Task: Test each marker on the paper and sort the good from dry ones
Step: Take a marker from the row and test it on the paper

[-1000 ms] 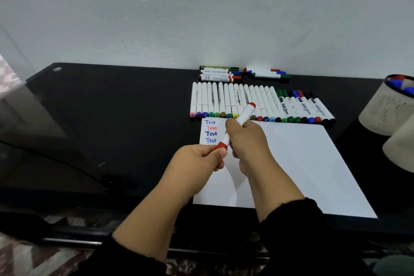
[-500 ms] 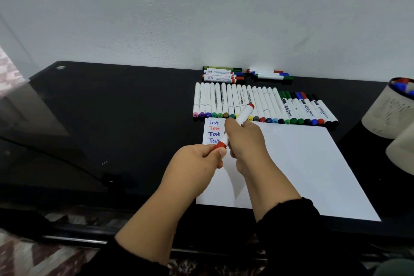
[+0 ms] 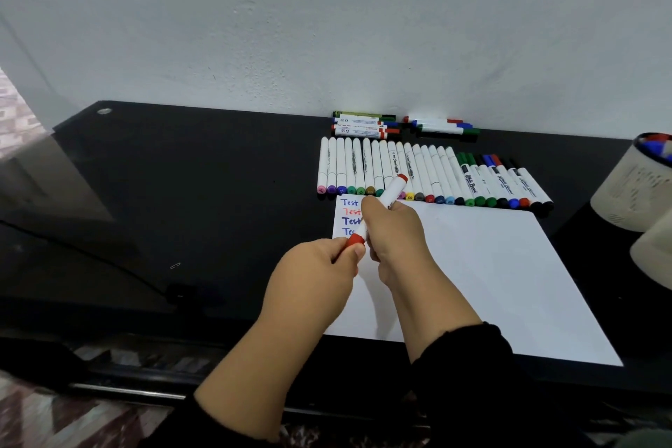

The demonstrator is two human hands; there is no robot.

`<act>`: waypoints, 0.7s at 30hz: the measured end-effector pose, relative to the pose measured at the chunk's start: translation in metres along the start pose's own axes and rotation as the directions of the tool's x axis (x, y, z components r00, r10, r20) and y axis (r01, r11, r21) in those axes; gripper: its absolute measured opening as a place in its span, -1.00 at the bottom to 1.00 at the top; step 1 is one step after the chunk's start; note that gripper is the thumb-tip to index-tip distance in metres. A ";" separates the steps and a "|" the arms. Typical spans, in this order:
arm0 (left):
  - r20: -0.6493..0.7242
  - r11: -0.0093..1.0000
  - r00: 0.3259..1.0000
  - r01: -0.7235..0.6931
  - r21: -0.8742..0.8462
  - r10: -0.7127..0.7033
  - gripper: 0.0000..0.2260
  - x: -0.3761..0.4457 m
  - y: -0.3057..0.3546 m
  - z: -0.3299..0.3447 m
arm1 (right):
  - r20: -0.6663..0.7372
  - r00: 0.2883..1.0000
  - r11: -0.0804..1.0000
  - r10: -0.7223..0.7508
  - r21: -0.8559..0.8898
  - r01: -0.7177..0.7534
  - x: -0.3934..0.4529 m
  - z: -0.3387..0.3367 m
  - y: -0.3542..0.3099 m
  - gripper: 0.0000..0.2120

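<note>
A white marker with red ends slants above the top left corner of the white paper. My right hand grips its barrel. My left hand pinches its red cap at the lower end. The paper carries several lines of "Test" in blue and red, partly hidden by my right hand. A row of several white markers with coloured ends lies just beyond the paper.
Two small piles of markers, one on the left and one on the right, lie by the wall. A pale cup holding markers stands at the right edge, with another pale object below it. The black table's front edge is near.
Both hands keep their hold on the red marker and have barely shifted; the camera view has drifted slightly.
</note>
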State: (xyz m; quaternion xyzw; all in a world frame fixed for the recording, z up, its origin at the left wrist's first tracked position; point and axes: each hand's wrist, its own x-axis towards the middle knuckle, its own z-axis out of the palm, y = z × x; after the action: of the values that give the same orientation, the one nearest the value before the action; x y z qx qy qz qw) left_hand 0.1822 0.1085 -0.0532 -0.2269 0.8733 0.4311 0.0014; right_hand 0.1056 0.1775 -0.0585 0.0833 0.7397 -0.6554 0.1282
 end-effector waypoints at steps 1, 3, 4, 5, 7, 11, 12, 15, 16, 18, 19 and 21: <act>-0.012 0.998 1.000 -0.024 0.066 0.024 -0.70 -0.001 0.000 0.000 | -0.004 1.000 1.000 0.005 0.001 -0.005 0.000 0.000 -0.001 -0.81; 0.004 0.998 1.000 -0.027 0.055 0.026 -0.74 -0.001 -0.001 -0.001 | -0.005 1.000 1.000 0.010 0.012 -0.010 0.001 0.001 -0.001 -0.81; 0.017 0.999 1.000 0.001 -0.039 0.000 -0.79 0.000 0.000 -0.003 | 0.008 1.000 1.000 0.014 0.014 -0.014 0.000 0.002 -0.002 -0.82; 0.035 0.987 0.999 0.041 -0.154 -0.036 -0.79 0.000 0.001 -0.005 | 0.027 0.999 1.000 0.018 0.005 -0.018 -0.001 0.004 -0.001 -0.82; 0.094 0.936 0.992 0.114 -0.332 -0.088 -0.79 -0.003 0.001 -0.013 | 0.062 0.998 1.000 0.016 -0.015 -0.016 0.000 0.005 -0.002 -0.85; 0.249 0.888 0.965 0.188 -0.421 -0.087 -0.76 -0.020 -0.010 -0.021 | -0.058 0.998 0.995 0.019 0.095 -0.014 0.015 -0.020 -0.012 -0.86; 0.223 0.896 0.970 0.181 -0.405 -0.095 -0.77 -0.020 -0.011 -0.021 | -0.089 0.995 0.992 0.031 0.124 -0.020 0.017 -0.026 -0.015 -0.87; 0.111 0.914 0.984 0.169 -0.368 -0.137 -0.83 -0.009 -0.008 -0.017 | -0.054 0.998 0.992 0.008 0.125 -0.001 0.014 -0.022 -0.012 -0.85; 0.094 0.918 0.986 0.163 -0.360 -0.139 -0.86 -0.006 -0.006 -0.015 | -0.046 0.999 0.991 0.000 0.134 0.006 0.012 -0.019 -0.011 -0.82; 0.063 0.926 0.989 0.145 -0.350 -0.131 -0.89 -0.001 -0.004 -0.011 | -0.057 0.998 0.987 -0.014 0.158 0.023 0.010 -0.017 -0.010 -0.77; 0.050 0.931 0.991 0.134 -0.339 -0.125 -0.87 0.001 -0.006 -0.010 | -0.070 0.997 0.984 -0.018 0.176 0.030 0.010 -0.018 -0.011 -0.74; 0.011 0.942 0.994 0.103 -0.319 -0.105 -0.84 0.005 -0.011 -0.011 | -0.082 0.996 0.977 -0.042 0.206 0.058 0.012 -0.024 -0.010 -0.69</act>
State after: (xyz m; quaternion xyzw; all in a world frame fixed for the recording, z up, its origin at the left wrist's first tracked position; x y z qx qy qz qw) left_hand 0.1843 0.0927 -0.0558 -0.2711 0.7789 0.5653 -0.0153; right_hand 0.0890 0.1994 -0.0502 0.1028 0.6732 -0.7285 0.0738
